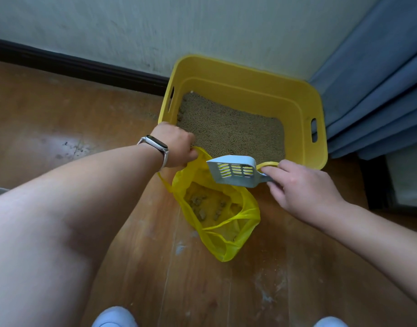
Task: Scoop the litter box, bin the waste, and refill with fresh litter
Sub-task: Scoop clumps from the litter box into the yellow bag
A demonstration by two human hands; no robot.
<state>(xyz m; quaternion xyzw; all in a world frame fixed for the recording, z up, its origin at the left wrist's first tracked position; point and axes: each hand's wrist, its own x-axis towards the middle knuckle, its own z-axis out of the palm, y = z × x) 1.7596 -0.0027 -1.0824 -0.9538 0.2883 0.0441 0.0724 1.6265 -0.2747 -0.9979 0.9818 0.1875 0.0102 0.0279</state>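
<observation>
A yellow litter box (304, 109) stands against the wall, with tan litter (231, 128) spread over its floor. In front of it a yellow plastic bag (228, 241) lies open on the wooden floor, with several brownish clumps (202, 208) inside. My left hand (176, 145), a white band on its wrist, grips the bag's near handle and holds the mouth up. My right hand (304, 190) holds the handle of a pale blue slotted scoop (233, 171). The scoop hangs over the bag's mouth, tilted, with nothing visible in it.
A blue curtain (377, 90) hangs at the right, beside the box. A dark skirting board (73, 64) runs along the wall. Litter dust and white smears mark the floor (141, 267) near my two light shoes (113, 317) at the bottom edge.
</observation>
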